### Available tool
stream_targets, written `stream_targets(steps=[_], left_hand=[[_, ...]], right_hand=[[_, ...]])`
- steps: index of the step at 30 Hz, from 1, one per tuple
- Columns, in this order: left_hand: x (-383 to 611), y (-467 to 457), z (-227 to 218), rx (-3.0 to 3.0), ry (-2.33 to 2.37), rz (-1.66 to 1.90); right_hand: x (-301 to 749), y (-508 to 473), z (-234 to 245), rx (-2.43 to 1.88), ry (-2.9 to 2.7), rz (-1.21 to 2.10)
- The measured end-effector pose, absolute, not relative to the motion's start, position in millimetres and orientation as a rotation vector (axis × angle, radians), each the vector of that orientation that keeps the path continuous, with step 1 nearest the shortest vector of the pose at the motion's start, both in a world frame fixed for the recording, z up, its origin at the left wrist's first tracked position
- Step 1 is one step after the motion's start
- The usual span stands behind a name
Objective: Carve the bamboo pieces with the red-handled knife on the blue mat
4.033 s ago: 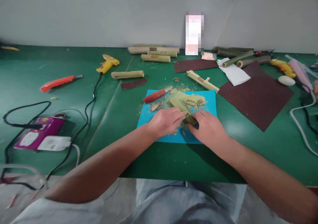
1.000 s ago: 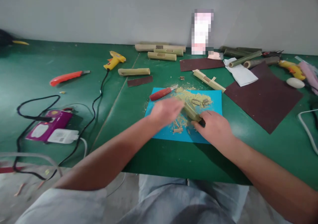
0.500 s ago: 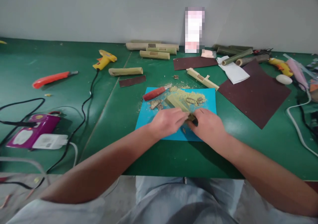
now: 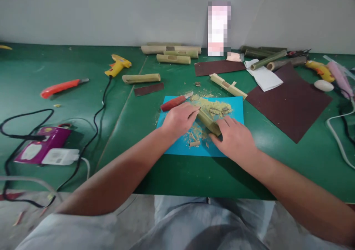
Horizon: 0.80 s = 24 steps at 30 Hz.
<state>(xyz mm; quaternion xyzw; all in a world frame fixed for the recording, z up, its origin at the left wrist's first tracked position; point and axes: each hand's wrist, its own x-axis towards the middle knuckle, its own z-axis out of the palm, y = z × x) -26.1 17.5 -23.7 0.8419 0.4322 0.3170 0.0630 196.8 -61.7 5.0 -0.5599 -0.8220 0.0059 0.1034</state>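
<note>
A short green bamboo piece (image 4: 208, 121) lies slanted on a blue mat (image 4: 177, 146). My right hand (image 4: 235, 138) grips its near end, with the index finger laid along it. My left hand (image 4: 179, 120) is curled at the piece's far end, fingers pinched together against the bamboo; what they hold, if anything, is hidden. Yellowish shavings and dust (image 4: 215, 108) are heaped on the mat behind the piece, and small chips (image 4: 194, 143) lie between my hands. A red-handled knife (image 4: 173, 103) rests on the mat just beyond my left hand.
On the green table: a yellow glue gun (image 4: 118, 65) with black cord, an orange utility knife (image 4: 59, 87), a purple box (image 4: 41, 144), several bamboo pieces (image 4: 141, 78), dark sandpaper sheets (image 4: 288, 102), white paper (image 4: 264, 78). The table's front edge runs just under my forearms.
My left hand has slid from the near end of the bamboo piece up to its far end. The right hand has kept hold of the near end.
</note>
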Motion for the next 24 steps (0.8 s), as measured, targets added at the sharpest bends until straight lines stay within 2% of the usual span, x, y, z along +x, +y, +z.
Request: stream_targets(steps=[6,12,16,20,24], left_hand=[[-24.8,14.8,-23.8,2.538,1.342,1.046],[-14.8,-0.5,-24.3,2.646,1.078,0.812],[-15.2,1.5,-25.6,2.597,1.212,0.999],[-10.2,-4.3,-26.1,2.722,1.008,0.849],[-12.0,-6.2,-25.6,2.648,1.204,0.933]], right_hand=[[199.1,-57.1,-3.6,-1.579,-2.390,0.040],[198.1,-57.8,-5.6,-1.598,-2.403,0.023],[197.0,-58.6,-2.0,-1.619,-2.420,-0.003],[196.2,-59.1,-1.1,-1.590,-2.449,-0.008],[196.5,-58.9,-2.1,-1.596,-2.424,-0.013]])
